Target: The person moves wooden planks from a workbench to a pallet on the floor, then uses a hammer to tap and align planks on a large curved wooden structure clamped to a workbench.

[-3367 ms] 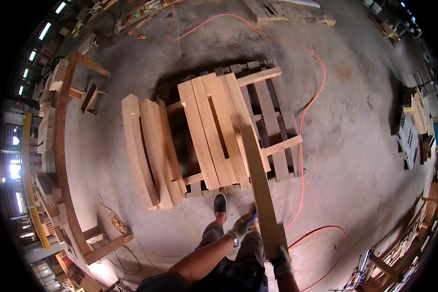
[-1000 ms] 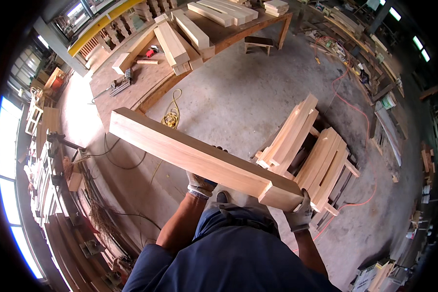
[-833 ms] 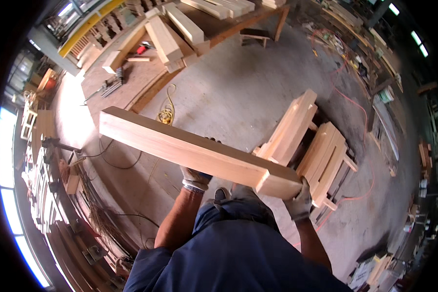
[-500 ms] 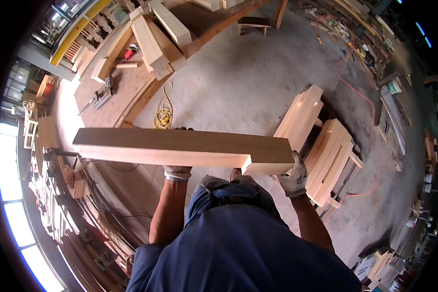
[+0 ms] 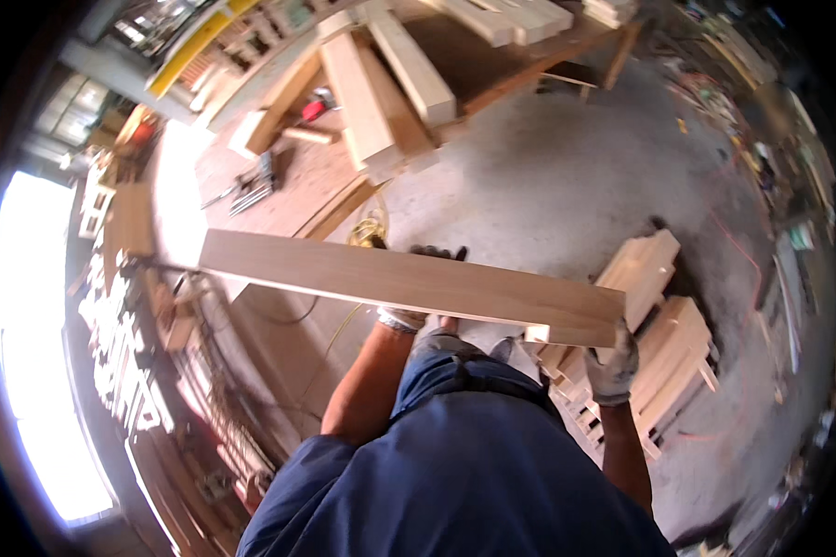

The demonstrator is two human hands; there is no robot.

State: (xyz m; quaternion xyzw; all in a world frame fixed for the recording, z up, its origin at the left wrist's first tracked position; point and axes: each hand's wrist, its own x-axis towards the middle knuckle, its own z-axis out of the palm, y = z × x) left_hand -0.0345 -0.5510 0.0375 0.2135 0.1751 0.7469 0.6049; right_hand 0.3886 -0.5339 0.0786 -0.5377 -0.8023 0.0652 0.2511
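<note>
Nearest is the operator's torso in a navy-blue cloth shirt (image 5: pixel 455 473). Beyond it, a long tan squared wooden beam (image 5: pixel 409 278) with a stepped right end is held crosswise above the floor. The left hand (image 5: pixel 402 319), in a pale work glove with dark fingertips, passes under the middle section; its fingers show at the far edge, clamped around the beam, while the palm is hidden. The right hand (image 5: pixel 612 369), gloved alike, is clamped on the stepped end, thumb upward.

Status: the lift appears complete. The beam is apart from both stacks and from the counter, with no support visible except the hands. Setting down is not done.

Past the beam, right side: two stacks of pale squared wooden beams, a farther stack (image 5: pixel 639 267) and a nearer stack (image 5: pixel 671 357), lie on a slatted wooden pallet (image 5: pixel 587 420). These pieces are not in hand; their exact count is unclear owing to blur.

Past the beam, left side: a coiled yellow cord (image 5: pixel 368 231) lies on the grey concrete floor (image 5: pixel 529 176). Farther, a brown-topped wooden counter (image 5: pixel 293 176) carries several pale beams (image 5: pixel 362 107), laid flat, and a small red tool (image 5: pixel 314 110).
</note>
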